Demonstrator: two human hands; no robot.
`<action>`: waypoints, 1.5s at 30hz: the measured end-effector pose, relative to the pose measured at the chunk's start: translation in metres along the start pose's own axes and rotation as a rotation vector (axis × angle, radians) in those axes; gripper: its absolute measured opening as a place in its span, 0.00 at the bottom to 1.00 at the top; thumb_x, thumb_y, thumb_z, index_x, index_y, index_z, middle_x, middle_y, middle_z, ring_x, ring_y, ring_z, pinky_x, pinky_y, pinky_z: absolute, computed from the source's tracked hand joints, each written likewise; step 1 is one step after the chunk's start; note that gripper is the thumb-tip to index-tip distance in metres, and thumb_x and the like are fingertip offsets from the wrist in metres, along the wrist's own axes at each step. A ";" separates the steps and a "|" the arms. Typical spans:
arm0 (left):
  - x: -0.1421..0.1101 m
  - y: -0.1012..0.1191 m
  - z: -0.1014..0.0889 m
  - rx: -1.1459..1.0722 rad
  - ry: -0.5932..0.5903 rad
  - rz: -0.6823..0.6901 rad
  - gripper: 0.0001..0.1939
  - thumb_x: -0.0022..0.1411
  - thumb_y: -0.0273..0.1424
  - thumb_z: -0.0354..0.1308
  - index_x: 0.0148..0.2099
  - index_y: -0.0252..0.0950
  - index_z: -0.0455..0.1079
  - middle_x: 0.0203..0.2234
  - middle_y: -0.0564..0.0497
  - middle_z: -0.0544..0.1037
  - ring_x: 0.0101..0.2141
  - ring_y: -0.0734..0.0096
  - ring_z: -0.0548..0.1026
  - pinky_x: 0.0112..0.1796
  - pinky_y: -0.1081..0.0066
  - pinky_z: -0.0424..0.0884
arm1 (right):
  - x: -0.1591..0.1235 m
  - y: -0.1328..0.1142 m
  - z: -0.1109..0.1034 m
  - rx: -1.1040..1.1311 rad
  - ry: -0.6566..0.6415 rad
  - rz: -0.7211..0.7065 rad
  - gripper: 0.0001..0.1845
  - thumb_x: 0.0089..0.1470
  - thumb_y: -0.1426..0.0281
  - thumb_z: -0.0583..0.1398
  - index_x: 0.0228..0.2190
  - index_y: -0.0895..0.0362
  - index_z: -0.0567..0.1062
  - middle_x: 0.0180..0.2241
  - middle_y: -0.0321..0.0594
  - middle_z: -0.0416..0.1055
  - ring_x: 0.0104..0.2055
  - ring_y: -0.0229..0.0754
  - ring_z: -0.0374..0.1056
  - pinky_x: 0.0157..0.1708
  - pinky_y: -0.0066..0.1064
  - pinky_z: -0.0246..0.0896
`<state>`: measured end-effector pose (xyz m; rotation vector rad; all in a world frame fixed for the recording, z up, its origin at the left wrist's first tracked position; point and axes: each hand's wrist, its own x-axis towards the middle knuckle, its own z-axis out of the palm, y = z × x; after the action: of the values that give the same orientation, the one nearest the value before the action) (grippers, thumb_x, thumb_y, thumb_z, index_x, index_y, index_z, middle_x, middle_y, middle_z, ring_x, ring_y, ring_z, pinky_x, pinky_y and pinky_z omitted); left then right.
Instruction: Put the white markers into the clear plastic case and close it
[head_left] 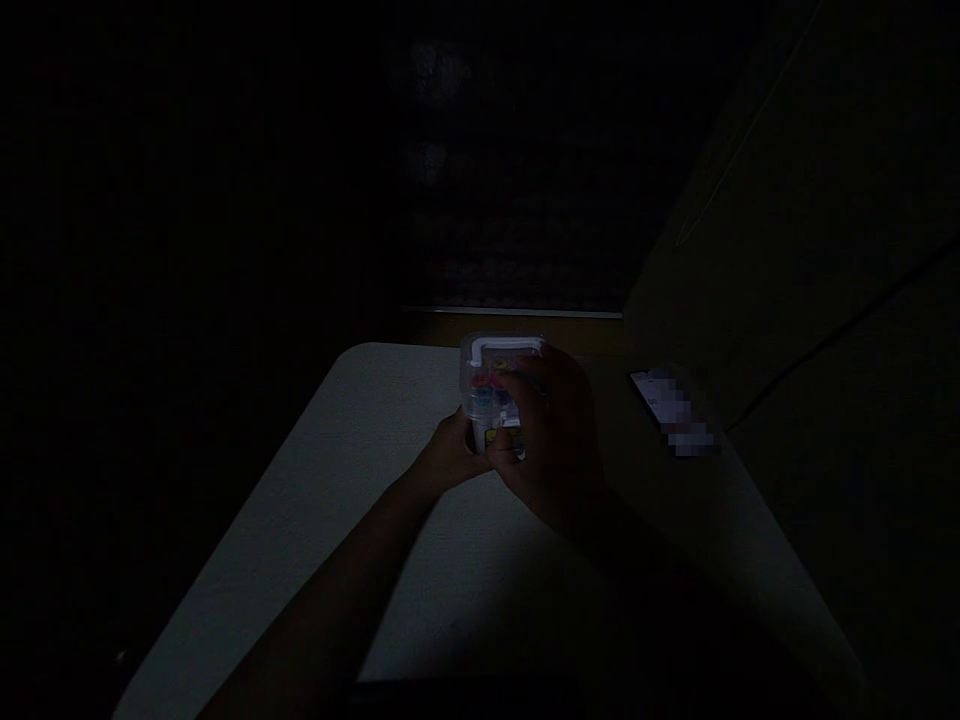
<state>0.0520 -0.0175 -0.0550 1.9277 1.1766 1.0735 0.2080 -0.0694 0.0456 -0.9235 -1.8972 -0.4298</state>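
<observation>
A small clear plastic box with a white carrying handle is at the far middle of the table. Several colourful round pieces show through its lid, too dim to name. My left hand grips the box low on its left side, thumb against the front. Over the right part of the lid and front lies my right hand, fingers curled on the box near its white front latch. That hand hides the box's right side.
The room is very dark. A pale table with rounded corners carries a lit phone near its right edge. A dark cable runs beyond that edge, and a dark window-like panel stands behind.
</observation>
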 end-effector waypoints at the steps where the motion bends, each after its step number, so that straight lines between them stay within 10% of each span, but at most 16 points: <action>1: 0.000 0.001 0.000 0.005 0.003 -0.005 0.30 0.46 0.34 0.64 0.52 0.32 0.65 0.43 0.44 0.76 0.41 0.58 0.74 0.44 0.63 0.70 | 0.001 0.000 -0.001 -0.008 -0.005 -0.010 0.24 0.43 0.78 0.57 0.45 0.58 0.68 0.46 0.46 0.65 0.56 0.52 0.56 0.56 0.45 0.57; 15: -0.001 0.009 0.000 -0.007 0.026 -0.068 0.30 0.44 0.38 0.65 0.50 0.34 0.66 0.42 0.44 0.76 0.40 0.57 0.75 0.42 0.62 0.71 | 0.007 0.012 -0.022 0.061 -0.177 -0.098 0.21 0.52 0.70 0.56 0.49 0.58 0.68 0.50 0.45 0.65 0.59 0.49 0.55 0.58 0.41 0.57; 22: -0.003 0.018 -0.001 0.032 0.030 -0.117 0.21 0.42 0.39 0.67 0.37 0.34 0.66 0.31 0.49 0.76 0.38 0.58 0.75 0.36 0.64 0.73 | 0.008 0.024 -0.014 0.083 -0.082 -0.130 0.14 0.57 0.71 0.56 0.46 0.53 0.72 0.45 0.42 0.70 0.53 0.46 0.62 0.52 0.39 0.64; 45: -0.002 0.016 0.001 -0.063 0.016 -0.129 0.22 0.41 0.38 0.68 0.37 0.33 0.66 0.31 0.48 0.77 0.38 0.57 0.76 0.38 0.61 0.74 | 0.004 0.028 -0.002 0.166 0.051 -0.131 0.12 0.57 0.72 0.57 0.43 0.52 0.72 0.43 0.41 0.70 0.52 0.46 0.63 0.50 0.40 0.64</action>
<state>0.0588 -0.0258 -0.0431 1.7739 1.2429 1.0464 0.2288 -0.0509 0.0471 -0.6761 -1.9213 -0.3640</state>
